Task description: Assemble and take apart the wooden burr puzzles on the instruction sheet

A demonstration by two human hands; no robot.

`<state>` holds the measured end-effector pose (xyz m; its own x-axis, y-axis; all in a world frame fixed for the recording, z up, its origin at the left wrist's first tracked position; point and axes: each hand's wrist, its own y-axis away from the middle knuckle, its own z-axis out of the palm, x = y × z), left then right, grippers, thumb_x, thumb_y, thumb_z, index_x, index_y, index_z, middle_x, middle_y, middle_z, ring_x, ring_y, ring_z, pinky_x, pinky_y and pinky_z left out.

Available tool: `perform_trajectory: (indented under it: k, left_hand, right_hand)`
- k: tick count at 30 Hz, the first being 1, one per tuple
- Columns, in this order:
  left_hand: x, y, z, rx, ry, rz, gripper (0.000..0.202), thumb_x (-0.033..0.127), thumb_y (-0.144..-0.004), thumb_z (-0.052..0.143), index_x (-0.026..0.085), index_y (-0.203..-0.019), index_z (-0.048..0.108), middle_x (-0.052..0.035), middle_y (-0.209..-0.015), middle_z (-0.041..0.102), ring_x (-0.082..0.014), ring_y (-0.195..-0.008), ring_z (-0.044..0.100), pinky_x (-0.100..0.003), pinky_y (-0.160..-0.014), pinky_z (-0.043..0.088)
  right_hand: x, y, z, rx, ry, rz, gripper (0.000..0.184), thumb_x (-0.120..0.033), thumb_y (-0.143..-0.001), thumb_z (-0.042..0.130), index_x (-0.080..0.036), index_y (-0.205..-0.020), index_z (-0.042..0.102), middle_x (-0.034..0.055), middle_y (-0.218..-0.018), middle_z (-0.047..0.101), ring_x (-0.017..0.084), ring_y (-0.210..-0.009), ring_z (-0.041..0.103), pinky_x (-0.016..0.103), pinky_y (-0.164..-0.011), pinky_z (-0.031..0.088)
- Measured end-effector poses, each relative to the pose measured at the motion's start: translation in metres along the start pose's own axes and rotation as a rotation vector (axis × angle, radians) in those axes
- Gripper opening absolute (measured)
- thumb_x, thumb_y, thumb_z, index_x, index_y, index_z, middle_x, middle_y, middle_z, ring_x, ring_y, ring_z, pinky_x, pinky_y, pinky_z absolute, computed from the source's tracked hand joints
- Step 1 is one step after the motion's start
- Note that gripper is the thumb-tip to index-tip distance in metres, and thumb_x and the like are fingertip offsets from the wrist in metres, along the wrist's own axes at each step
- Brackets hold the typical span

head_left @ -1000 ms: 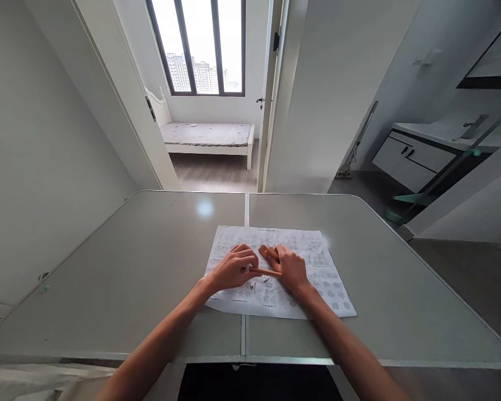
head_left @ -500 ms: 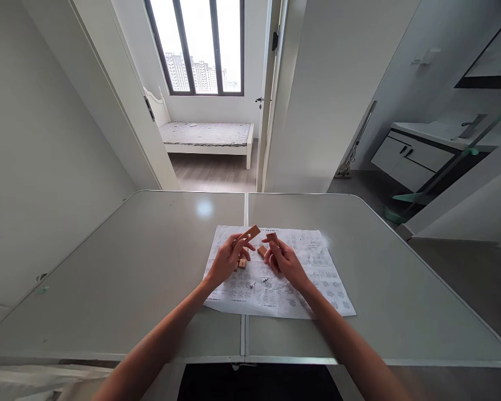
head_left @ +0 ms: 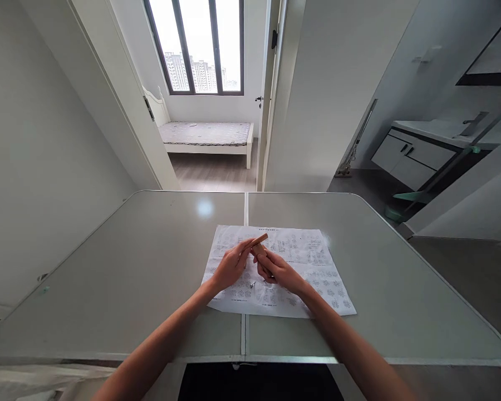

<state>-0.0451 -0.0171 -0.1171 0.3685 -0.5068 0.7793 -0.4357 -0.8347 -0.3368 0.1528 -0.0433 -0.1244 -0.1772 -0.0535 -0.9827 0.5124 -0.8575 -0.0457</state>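
Drawing together over the sheet (head_left: pixel 317 262), the left hand (head_left: pixel 231 267) pinches a strip (head_left: pixel 260 240) while the right hand (head_left: pixel 278 271), curled narrow with its hold hidden, meets the strip's near end.

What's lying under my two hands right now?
A printed paper sheet on the grey table, with small metal bits by the left hand, which holds a wooden strip, and the right hand. Anything directly beneath the palms is covered.

– What does the left hand (head_left: pixel 229 268) pinch?
– A wooden stick (head_left: pixel 260 240), but fingers (head_left: pixel 242 248) cover most of it.
– Does the right hand (head_left: pixel 279 271) hold anything?
– Can't tell, it's hidden.
– Those shiny bits (head_left: pixel 253 284) on the paper (head_left: pixel 313 262)?
– Too tiny to tell. The print is too small to read too.
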Motion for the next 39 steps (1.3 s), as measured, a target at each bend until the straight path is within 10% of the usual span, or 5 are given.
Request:
perform_trajectory:
  k: [25,39]
  left_hand:
    - [-0.013,0.002,0.001,0.021,-0.233,0.233,0.039,0.023,-0.108,0.038,0.028,-0.142,0.056,-0.0044,-0.112,0.076,-0.0173,-0.102,0.071,-0.034,-0.096,0.055]
    - [-0.014,-0.001,0.0,0.227,-0.29,0.107,0.033,0.026,-0.108,0.04,0.025,-0.135,0.059,-0.0021,-0.098,0.077,-0.0164,-0.093,0.073,-0.034,-0.09,0.057]
  right_hand:
    - [0.001,0.001,-0.001,0.014,-0.02,0.02,0.038,-0.058,-0.1,0.051,-0.02,-0.101,0.053,-0.0094,-0.058,0.049,0.006,-0.039,0.027,0.024,-0.042,0.022]
    - [-0.001,0.001,-0.004,-0.04,-0.032,0.04,0.04,-0.057,-0.099,0.056,-0.017,-0.095,0.056,-0.0069,-0.057,0.051,0.006,-0.043,0.032,0.024,-0.044,0.023]
